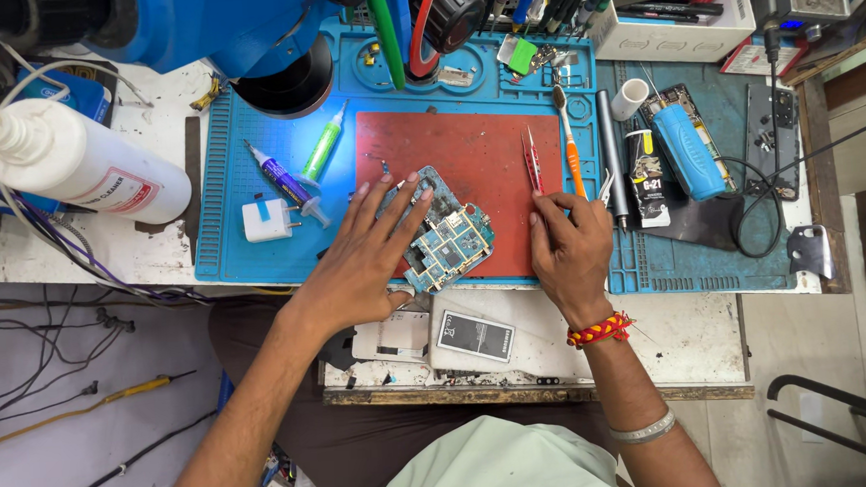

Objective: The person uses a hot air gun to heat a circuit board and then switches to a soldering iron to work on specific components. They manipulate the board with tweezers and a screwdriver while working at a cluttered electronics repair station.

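Two hands on red mat: left hand fingers spread wide, pressing circuit board; right hand beside board, fingers curled, gripping nothing visible.

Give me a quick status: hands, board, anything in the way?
Left hand flat on circuit board. Right hand by red tweezers, holding nothing. Board unobstructed on red mat.

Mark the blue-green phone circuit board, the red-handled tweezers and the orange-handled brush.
blue-green phone circuit board [450,242]: head view, bare middle of board beside the left hand.
red-handled tweezers [532,162]: head view, mid-length of the arms.
orange-handled brush [571,160]: head view, orange handle's middle.
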